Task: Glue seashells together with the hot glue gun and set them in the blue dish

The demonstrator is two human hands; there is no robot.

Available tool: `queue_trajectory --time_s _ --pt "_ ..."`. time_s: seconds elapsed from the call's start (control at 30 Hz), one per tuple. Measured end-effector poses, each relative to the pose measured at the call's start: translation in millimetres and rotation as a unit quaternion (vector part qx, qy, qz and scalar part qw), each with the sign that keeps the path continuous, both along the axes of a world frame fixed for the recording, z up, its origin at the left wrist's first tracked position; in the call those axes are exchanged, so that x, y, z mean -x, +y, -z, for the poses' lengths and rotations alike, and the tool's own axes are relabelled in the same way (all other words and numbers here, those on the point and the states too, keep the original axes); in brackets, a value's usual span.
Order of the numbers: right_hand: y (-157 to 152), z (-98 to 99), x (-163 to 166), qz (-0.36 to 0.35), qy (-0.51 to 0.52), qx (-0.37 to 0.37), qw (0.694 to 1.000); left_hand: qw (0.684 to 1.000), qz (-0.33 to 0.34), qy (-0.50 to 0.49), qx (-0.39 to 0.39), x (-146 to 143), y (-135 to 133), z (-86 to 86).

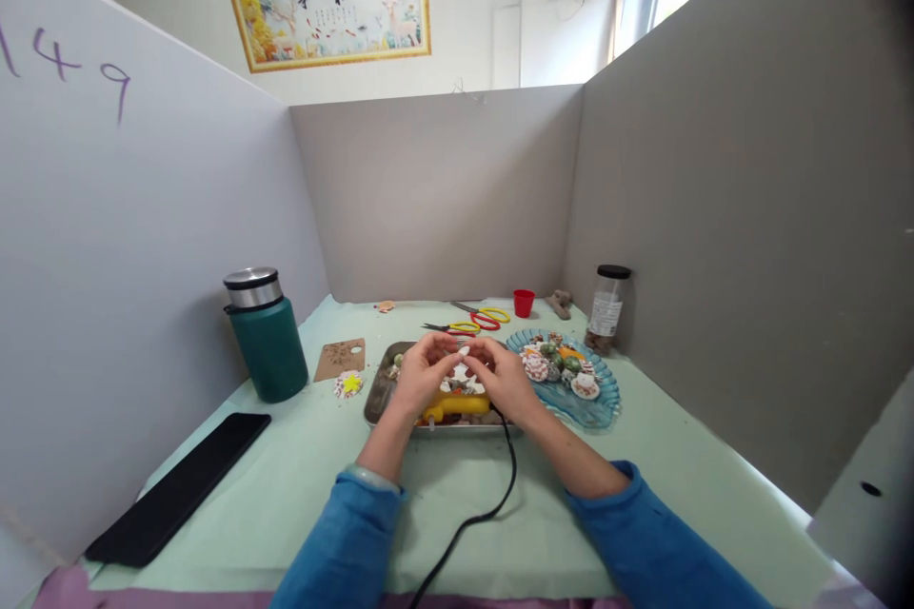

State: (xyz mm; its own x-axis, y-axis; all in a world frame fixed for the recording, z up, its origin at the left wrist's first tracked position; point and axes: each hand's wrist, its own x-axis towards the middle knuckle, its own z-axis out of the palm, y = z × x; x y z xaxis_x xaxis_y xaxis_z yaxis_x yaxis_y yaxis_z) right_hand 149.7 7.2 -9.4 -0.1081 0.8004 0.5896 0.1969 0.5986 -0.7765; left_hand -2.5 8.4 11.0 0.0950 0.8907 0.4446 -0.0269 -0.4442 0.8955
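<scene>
My left hand (423, 371) and my right hand (504, 379) meet above a metal tray (380, 397). Their fingertips are closed on a small white piece (464, 351), perhaps a shell; its exact kind is too small to tell. Below the hands, a yellow hot glue gun (461, 404) lies across the tray, its black cord (512, 466) running toward me over the table. White and brown bits (457, 381) show in the tray beneath my fingers, partly hidden by the hands.
Right of the tray, a blue glass plate (604, 404) carries shell-like decorations. Scissors (457, 327), a red cup (524, 304) and a black-lidded jar (606, 309) stand farther back. At left are a green bottle (268, 343), cardboard (340, 359), a star-topped decoration (348, 384) and a black slab (186, 485). Partitions enclose the table.
</scene>
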Motion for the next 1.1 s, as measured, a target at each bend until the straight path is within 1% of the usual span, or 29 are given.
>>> queue_trajectory --time_s 0.1,0.23,0.37,0.43,0.5,0.6,0.7,0.8,0.9,1.0,1.1 --pt "-2 -2.7 0 -0.011 0.032 0.026 0.999 1.000 -0.003 -0.026 -0.002 -1 -2 -2.3" --pt "-3 -7.8 0 -0.028 0.097 0.072 0.992 1.000 -0.016 -0.004 0.007 0 -3 -2.2" --pt "-3 -11.0 1 -0.055 0.120 0.091 0.987 0.999 0.010 0.021 0.026 1 -2 0.1" --pt "-3 -10.9 1 -0.066 0.113 0.093 0.987 0.999 0.017 0.017 0.028 1 -2 -0.2" --pt "-3 -9.9 1 -0.068 0.107 0.091 0.988 1.000 0.008 0.007 0.025 1 -2 -1.1" --pt "-1 -8.0 0 -0.054 0.112 0.085 0.989 1.000 -0.011 0.011 0.017 1 -2 -1.2" --pt "1 -7.2 -1 -0.047 0.116 0.083 0.989 0.999 -0.014 0.029 0.009 2 0 1.6" --pt "1 -7.6 -1 -0.055 0.124 0.080 0.988 1.000 0.001 0.030 0.008 3 3 5.0" --pt "0 -8.0 0 -0.065 0.140 0.080 0.985 0.999 0.030 0.019 0.016 3 4 5.9" --pt "0 -7.2 1 -0.067 0.144 0.076 0.984 0.999 0.045 0.004 0.025 3 1 3.1" --pt "0 -5.3 1 -0.055 0.133 0.056 0.988 0.998 0.050 -0.009 0.028 3 -2 -1.2"
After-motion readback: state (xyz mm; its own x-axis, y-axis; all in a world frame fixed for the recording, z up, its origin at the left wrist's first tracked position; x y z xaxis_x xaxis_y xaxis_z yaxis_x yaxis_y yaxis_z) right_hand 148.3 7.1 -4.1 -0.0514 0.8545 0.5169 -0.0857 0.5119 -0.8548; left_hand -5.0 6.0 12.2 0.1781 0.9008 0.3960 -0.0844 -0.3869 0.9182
